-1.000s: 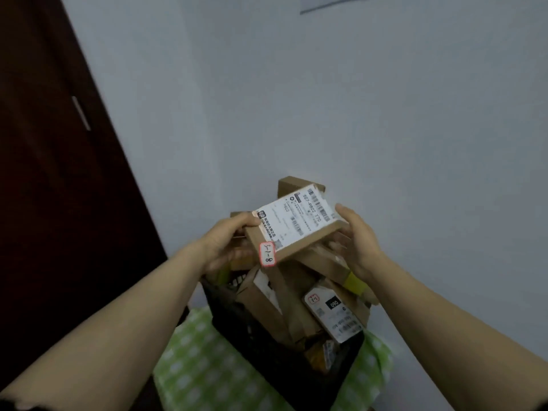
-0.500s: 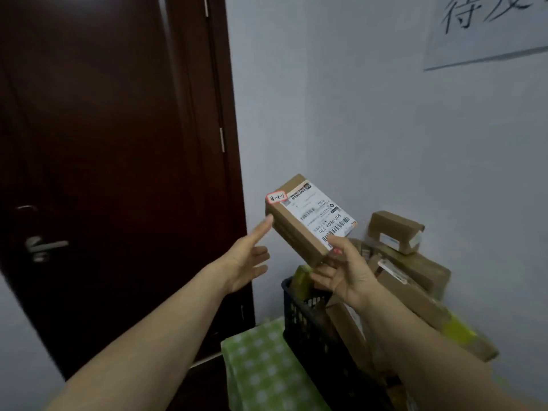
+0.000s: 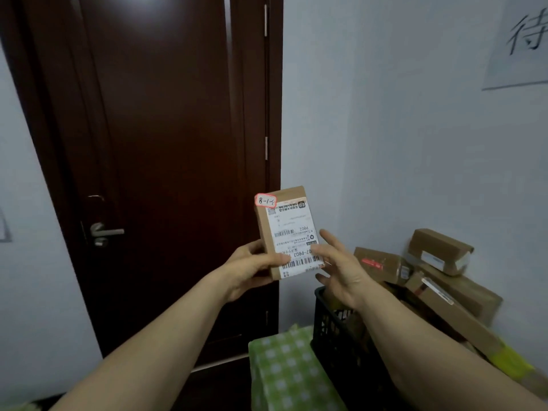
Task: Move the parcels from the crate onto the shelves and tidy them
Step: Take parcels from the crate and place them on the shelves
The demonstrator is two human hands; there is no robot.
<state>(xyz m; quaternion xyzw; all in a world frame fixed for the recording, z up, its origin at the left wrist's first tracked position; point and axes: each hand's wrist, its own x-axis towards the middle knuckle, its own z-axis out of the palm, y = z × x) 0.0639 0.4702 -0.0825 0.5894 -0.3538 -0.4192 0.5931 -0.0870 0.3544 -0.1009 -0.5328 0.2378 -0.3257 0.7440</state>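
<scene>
A small brown cardboard parcel point(image 3: 289, 229) with a white shipping label and a red-edged sticker reading "8-1-3" stands upright in the air in front of the door. My left hand point(image 3: 252, 269) grips its lower left corner. My right hand point(image 3: 338, 271) is just to its right with the fingers spread, the fingertips at the label's edge. Below my right arm is the black plastic crate point(image 3: 335, 336), piled with several brown parcels point(image 3: 439, 253) that stick out above its rim. No shelves are in view.
A dark brown door point(image 3: 166, 143) with a metal handle point(image 3: 105, 232) fills the left and is shut. The crate stands on a green checked cloth point(image 3: 284, 366) against a pale wall. A paper sign point(image 3: 522, 40) hangs at the upper right.
The parcel was lifted out of the crate and swung left toward the door. It passed from my right hand to my left; my right hand let go and opened.
</scene>
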